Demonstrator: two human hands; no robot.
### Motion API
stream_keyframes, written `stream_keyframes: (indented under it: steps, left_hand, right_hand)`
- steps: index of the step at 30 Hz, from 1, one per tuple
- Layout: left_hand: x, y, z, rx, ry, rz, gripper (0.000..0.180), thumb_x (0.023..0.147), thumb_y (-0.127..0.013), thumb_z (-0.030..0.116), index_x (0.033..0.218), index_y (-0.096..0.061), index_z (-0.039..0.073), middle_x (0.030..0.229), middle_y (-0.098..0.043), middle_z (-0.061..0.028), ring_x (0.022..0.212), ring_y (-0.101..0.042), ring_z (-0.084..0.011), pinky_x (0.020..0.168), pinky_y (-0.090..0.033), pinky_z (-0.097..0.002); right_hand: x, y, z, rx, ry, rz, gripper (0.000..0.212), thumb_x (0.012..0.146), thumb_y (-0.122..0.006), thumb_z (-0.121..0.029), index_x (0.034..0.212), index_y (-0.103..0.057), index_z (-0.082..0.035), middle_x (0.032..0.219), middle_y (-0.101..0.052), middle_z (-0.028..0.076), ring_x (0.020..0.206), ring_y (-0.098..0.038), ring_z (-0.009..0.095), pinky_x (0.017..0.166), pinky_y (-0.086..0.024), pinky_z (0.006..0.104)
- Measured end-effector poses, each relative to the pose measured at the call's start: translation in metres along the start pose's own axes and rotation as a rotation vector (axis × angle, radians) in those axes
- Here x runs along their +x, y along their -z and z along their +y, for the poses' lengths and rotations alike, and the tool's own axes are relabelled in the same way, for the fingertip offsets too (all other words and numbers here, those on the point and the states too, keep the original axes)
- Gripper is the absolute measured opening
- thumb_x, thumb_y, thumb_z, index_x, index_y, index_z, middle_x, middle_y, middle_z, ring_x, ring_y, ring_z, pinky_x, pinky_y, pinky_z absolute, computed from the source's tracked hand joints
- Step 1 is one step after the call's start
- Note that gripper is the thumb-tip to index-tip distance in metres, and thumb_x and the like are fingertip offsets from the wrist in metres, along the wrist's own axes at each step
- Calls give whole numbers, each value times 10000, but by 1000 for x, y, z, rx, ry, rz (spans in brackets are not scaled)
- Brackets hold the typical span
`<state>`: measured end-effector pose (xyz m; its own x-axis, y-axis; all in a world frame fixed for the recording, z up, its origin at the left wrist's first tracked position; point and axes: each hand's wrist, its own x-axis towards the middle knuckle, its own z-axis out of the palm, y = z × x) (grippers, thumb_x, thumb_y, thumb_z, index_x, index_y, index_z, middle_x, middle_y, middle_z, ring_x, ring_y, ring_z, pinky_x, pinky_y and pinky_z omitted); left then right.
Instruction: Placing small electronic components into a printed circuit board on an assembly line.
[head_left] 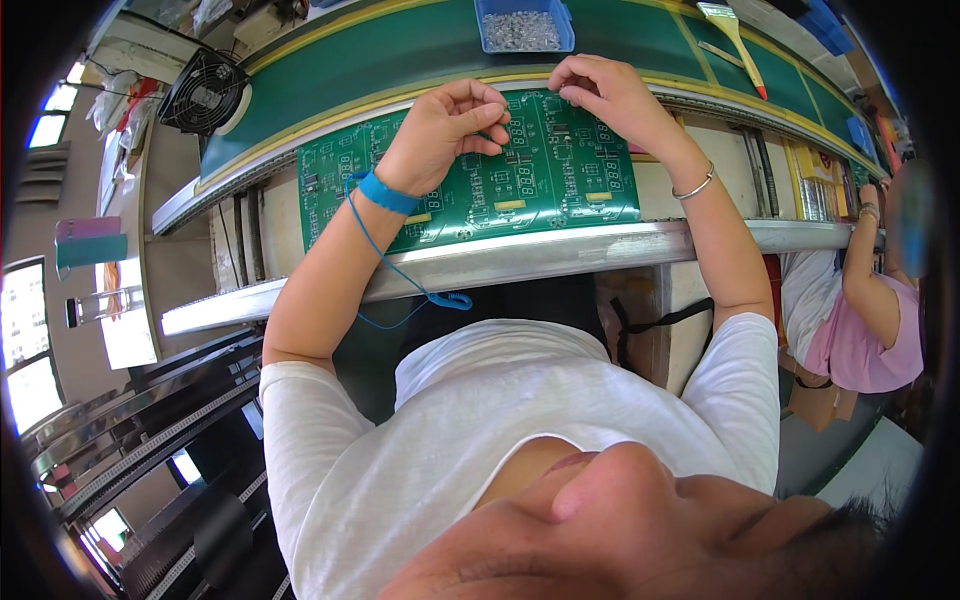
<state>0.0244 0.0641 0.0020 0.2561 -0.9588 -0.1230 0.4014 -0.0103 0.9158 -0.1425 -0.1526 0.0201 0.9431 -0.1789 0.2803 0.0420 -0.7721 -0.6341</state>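
A large green circuit board panel (455,205) rests across two metal rails in front of me, with rows of digit displays and small parts on it. Above its middle my left hand (455,130) is closed, thumb against curled fingers; whatever it pinches is too small to make out. My right hand (605,95) hovers over the board's far edge, thumb and fingers drawn together, their contents hidden. A blue wrist strap (388,194) with a coiled cord circles my left wrist. Beyond the hands stands a blue bin (572,42) of small clear or whitish parts.
The near rail (520,252) runs between me and the board. Behind lies a green work surface (400,62) with a yellow-handled brush (735,42) at right. A black fan (205,92) stands far left. At far right, a co-worker in pink (875,340) reaches toward the line.
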Motion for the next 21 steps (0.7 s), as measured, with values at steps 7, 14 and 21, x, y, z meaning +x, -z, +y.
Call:
stream_keyframes:
  steps: [7, 14, 21]
  left_hand:
    - [1, 4, 8, 474, -147, 149, 133, 986, -666, 99, 1062, -674, -10, 932, -707, -67, 789, -684, -120, 702, -574, -243]
    - [14, 7, -9, 1204, -496, 308, 69, 864, -730, 65, 916, -717, 22, 906, -625, -84, 778, -651, -250, 683, -502, -375]
    - [22, 5, -19, 1196, -498, 317, 75, 851, -740, 90, 874, -713, 24, 942, -596, -107, 811, -611, -318, 715, -486, -411]
  right_hand:
    - [1, 6, 8, 104, -135, -40, 86, 945, -655, -58, 1014, -653, -7, 874, -681, 53, 789, -633, 135, 757, -529, 282]
    - [2, 17, 21, 87, -124, -73, 55, 957, -640, -42, 999, -632, -8, 870, -660, 30, 779, -608, 106, 749, -525, 262]
    - [1, 16, 16, 29, -115, -99, 51, 948, -646, -38, 978, -628, 0, 848, -656, 33, 781, -611, 113, 742, -526, 273]
